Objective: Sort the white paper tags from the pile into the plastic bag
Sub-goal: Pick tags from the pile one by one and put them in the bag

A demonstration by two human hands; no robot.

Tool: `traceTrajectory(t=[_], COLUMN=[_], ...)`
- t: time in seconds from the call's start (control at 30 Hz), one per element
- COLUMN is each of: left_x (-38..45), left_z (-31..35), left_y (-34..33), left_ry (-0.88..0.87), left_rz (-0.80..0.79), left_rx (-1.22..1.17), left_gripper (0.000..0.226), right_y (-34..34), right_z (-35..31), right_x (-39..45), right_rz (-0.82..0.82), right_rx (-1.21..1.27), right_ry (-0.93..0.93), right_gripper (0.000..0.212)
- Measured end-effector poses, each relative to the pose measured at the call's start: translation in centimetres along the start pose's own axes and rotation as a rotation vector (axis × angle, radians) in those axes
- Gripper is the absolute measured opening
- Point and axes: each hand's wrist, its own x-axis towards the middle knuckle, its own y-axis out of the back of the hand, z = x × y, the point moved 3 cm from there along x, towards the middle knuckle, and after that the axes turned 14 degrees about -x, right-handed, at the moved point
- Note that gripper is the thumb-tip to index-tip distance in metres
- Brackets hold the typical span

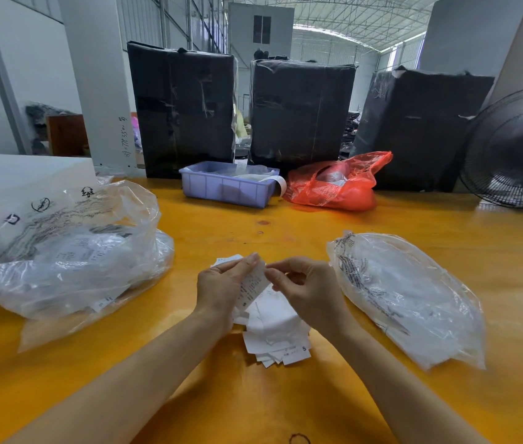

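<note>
**Tag sorting, yellow table**

Clear plastic bag [71,261], far left, holding tags. Left hand [221,290], fingers curled round a printed tag [252,288]. Right hand [305,288], pinching that tag's top edge. Pile of white tags [277,339] beneath both hands. Second plastic bag [414,302], right, lying flat.

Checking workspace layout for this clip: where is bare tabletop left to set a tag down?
Bare yellow wooden tabletop lies between the purple plastic crate and the hands, and along the near edge. Crowded: pile of white paper tags in the middle, clear plastic bags to the left and right.
</note>
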Motion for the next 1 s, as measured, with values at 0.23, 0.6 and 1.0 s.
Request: traceTrajectory(t=[0.23, 0.6, 1.0], left_x=[-0.1, 0.5, 1.2], left_z=[0.1, 0.2, 3.7], left_y=[-0.6, 0.1, -0.2], left_ry=[0.094, 0.196, -0.206], left_rz=[-0.115, -0.306, -0.391], left_rx=[-0.078, 0.279, 0.625], left_gripper=[0.027, 0.016, 0.013], right_y=[0.3, 1.6, 2.5], right_z=[0.7, 2.7, 0.7], right_x=[0.3, 0.9, 0.5], right_rz=[-0.048, 0.082, 0.307], right_rx=[0.180, 0.463, -0.022], right_ry=[-0.138, -0.337, 0.046], right_gripper=[0.010, 0.012, 0.013])
